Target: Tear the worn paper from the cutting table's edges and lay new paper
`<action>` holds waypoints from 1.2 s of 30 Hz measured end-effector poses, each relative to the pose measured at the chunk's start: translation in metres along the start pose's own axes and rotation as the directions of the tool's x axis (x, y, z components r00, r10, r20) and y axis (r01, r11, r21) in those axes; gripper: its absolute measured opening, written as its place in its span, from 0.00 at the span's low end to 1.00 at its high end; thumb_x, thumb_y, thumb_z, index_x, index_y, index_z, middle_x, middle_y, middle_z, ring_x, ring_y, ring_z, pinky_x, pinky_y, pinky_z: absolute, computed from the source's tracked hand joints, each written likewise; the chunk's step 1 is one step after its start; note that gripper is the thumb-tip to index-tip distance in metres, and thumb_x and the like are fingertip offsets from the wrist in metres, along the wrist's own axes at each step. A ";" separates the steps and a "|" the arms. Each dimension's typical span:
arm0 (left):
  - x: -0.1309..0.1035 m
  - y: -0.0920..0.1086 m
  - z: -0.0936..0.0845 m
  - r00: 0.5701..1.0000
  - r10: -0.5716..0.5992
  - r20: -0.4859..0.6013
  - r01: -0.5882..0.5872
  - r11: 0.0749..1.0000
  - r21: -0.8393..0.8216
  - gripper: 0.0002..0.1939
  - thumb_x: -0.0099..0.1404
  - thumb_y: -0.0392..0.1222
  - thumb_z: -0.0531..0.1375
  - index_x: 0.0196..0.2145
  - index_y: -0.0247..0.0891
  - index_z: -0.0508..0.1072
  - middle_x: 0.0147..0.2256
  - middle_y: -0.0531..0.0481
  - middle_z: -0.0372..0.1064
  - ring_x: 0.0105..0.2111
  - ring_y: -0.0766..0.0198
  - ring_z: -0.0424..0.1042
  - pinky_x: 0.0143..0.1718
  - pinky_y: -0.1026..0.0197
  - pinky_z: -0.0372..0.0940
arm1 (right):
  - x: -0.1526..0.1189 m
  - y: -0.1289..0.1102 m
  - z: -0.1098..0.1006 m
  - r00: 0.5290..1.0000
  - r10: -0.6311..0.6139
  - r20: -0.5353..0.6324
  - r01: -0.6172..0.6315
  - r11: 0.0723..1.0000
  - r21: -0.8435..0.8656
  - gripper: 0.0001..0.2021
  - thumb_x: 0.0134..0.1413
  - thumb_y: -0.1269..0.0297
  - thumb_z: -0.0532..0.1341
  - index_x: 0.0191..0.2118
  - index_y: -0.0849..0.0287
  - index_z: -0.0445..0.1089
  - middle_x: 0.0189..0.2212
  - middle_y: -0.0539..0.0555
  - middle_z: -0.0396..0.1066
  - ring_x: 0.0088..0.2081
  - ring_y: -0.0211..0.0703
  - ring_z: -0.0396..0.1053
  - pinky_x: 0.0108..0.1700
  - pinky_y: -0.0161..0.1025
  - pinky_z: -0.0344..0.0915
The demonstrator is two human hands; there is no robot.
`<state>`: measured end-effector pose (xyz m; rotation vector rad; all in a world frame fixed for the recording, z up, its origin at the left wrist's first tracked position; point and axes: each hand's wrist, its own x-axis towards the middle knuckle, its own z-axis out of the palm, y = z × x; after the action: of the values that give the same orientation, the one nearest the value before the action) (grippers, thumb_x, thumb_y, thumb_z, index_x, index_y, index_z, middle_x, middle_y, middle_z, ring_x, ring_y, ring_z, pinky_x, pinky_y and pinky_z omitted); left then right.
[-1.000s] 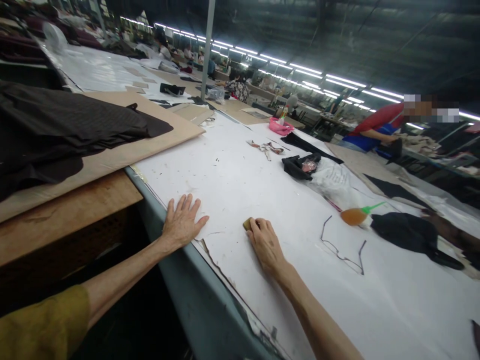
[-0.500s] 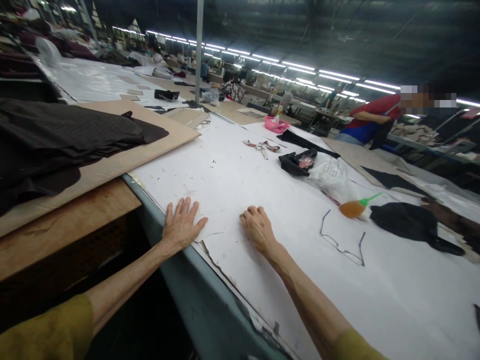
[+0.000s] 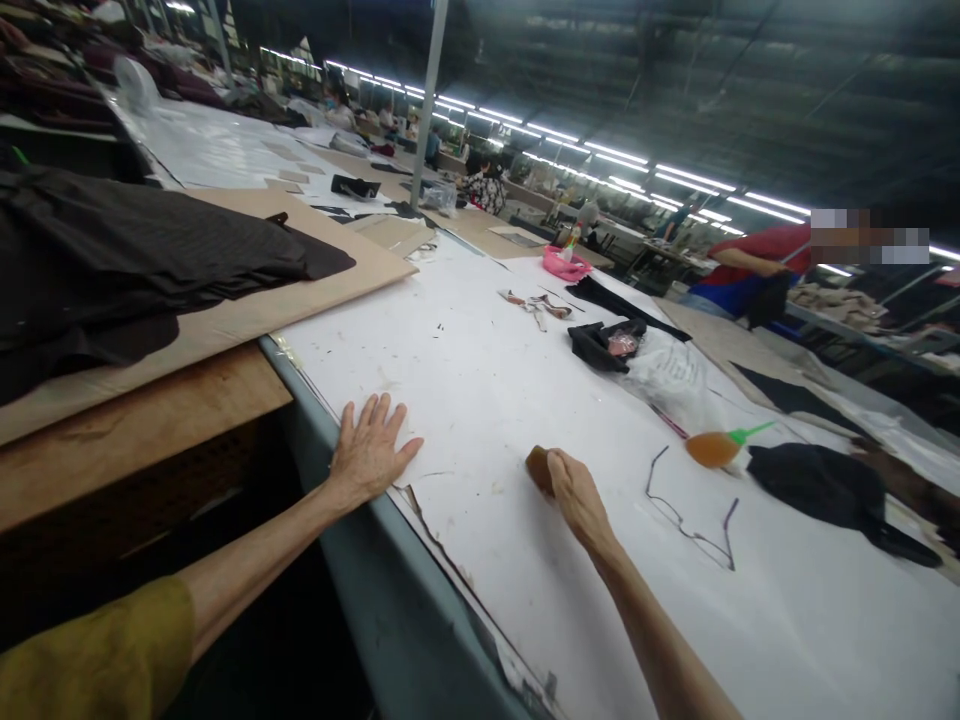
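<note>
A small, stubby block [image 3: 538, 467], amber-brown with a blunt end, juts from the right hand [image 3: 576, 492], which grips it at the white tabletop [image 3: 472, 390]. The left hand [image 3: 370, 450] lies flat nearby, fingers spread, holding nothing.

Right hand [image 3: 576, 492] now farther right

You hold a small brown block [image 3: 538, 470] in your right hand [image 3: 577, 497]; its bare end juts out at ten o'clock from your knuckles, the rest hidden by your fingers. It sits tilted over the white sheet [image 3: 487, 400], at three o'clock from your left hand [image 3: 369, 455], which rests flat on that sheet. You have dark specks scattered across the white at eleven o'clock from the block, and a ragged edge at seven.
</note>
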<state>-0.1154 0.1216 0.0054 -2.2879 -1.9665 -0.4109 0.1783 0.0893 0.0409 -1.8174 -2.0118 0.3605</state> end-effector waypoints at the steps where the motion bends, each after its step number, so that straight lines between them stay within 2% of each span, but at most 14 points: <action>1: 0.000 0.000 0.000 1.000 -0.001 0.004 0.001 1.000 -0.003 0.28 0.65 0.56 0.46 0.56 0.37 0.61 0.60 0.37 0.53 0.61 0.48 0.48 0.59 0.40 0.39 | 0.008 0.002 0.002 1.000 0.011 -0.002 -0.011 1.000 0.017 0.21 0.65 0.61 0.37 0.33 0.61 0.64 0.23 0.51 0.65 0.24 0.43 0.65 0.24 0.36 0.61; 3: 0.000 -0.001 0.000 1.000 -0.003 0.010 0.003 1.000 -0.009 0.28 0.65 0.56 0.46 0.56 0.37 0.61 0.60 0.38 0.53 0.61 0.48 0.48 0.60 0.40 0.39 | 0.026 0.001 0.006 1.000 -0.026 0.007 0.026 0.999 0.037 0.18 0.65 0.59 0.42 0.34 0.61 0.65 0.23 0.51 0.66 0.25 0.42 0.65 0.25 0.35 0.61; 6: 0.001 -0.001 0.000 1.000 -0.002 0.008 0.002 1.000 -0.017 0.28 0.65 0.56 0.45 0.56 0.37 0.61 0.60 0.38 0.53 0.61 0.48 0.48 0.60 0.40 0.38 | 0.048 -0.009 0.012 0.985 -0.167 0.036 0.165 0.986 0.033 0.08 0.59 0.67 0.52 0.41 0.59 0.66 0.35 0.51 0.68 0.36 0.42 0.66 0.37 0.35 0.62; 9: 0.001 -0.001 0.000 1.000 -0.001 0.003 0.001 1.000 -0.026 0.28 0.65 0.56 0.45 0.56 0.37 0.61 0.60 0.38 0.53 0.61 0.48 0.48 0.60 0.41 0.38 | 0.055 -0.017 0.017 0.953 -0.292 0.079 0.293 0.956 -0.006 0.11 0.56 0.76 0.54 0.41 0.57 0.67 0.41 0.51 0.67 0.43 0.43 0.62 0.46 0.37 0.59; 12: 0.001 -0.002 0.001 1.000 -0.004 0.010 0.005 0.999 -0.041 0.29 0.65 0.57 0.45 0.56 0.37 0.61 0.60 0.38 0.52 0.61 0.48 0.47 0.60 0.40 0.38 | 0.046 -0.019 0.022 0.934 -0.346 0.089 0.352 0.934 -0.066 0.10 0.57 0.77 0.52 0.38 0.57 0.67 0.41 0.52 0.65 0.42 0.44 0.61 0.45 0.38 0.58; 16: 0.002 -0.003 0.001 1.000 -0.012 0.016 0.013 0.998 -0.054 0.29 0.65 0.57 0.45 0.56 0.38 0.61 0.60 0.38 0.53 0.61 0.48 0.48 0.60 0.40 0.38 | 0.028 -0.020 0.021 0.927 -0.364 0.086 0.373 0.918 -0.134 0.11 0.57 0.79 0.51 0.36 0.57 0.65 0.39 0.52 0.65 0.41 0.44 0.61 0.44 0.39 0.58; 26: 0.002 -0.003 0.000 0.999 -0.025 0.032 0.026 0.998 -0.055 0.29 0.64 0.58 0.46 0.56 0.39 0.61 0.60 0.40 0.52 0.61 0.49 0.47 0.60 0.42 0.38 | 0.004 -0.028 -0.003 0.916 -0.361 0.174 0.388 0.908 -0.158 0.19 0.46 0.84 0.47 0.38 0.56 0.65 0.39 0.52 0.65 0.39 0.44 0.61 0.41 0.37 0.58; 32: 0.001 -0.003 0.001 0.999 -0.031 0.018 0.032 0.998 -0.060 0.29 0.64 0.58 0.46 0.56 0.39 0.61 0.60 0.41 0.52 0.61 0.50 0.47 0.60 0.42 0.37 | -0.016 -0.022 -0.013 0.917 -0.322 0.236 0.358 0.924 -0.131 0.18 0.47 0.82 0.46 0.35 0.54 0.65 0.37 0.50 0.66 0.38 0.44 0.62 0.41 0.37 0.59; 36: 0.001 -0.002 0.001 1.000 -0.029 0.009 0.030 0.998 -0.063 0.29 0.64 0.58 0.46 0.56 0.39 0.61 0.60 0.40 0.52 0.61 0.49 0.48 0.60 0.42 0.37 | -0.023 -0.016 -0.022 0.911 -0.299 0.284 0.340 0.934 -0.109 0.19 0.49 0.82 0.46 0.38 0.53 0.66 0.37 0.50 0.66 0.38 0.43 0.63 0.41 0.38 0.60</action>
<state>-0.1171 0.1229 0.0042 -2.3036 -2.0217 -0.4739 0.1765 0.0628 0.0649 -1.5476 -2.5417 0.3679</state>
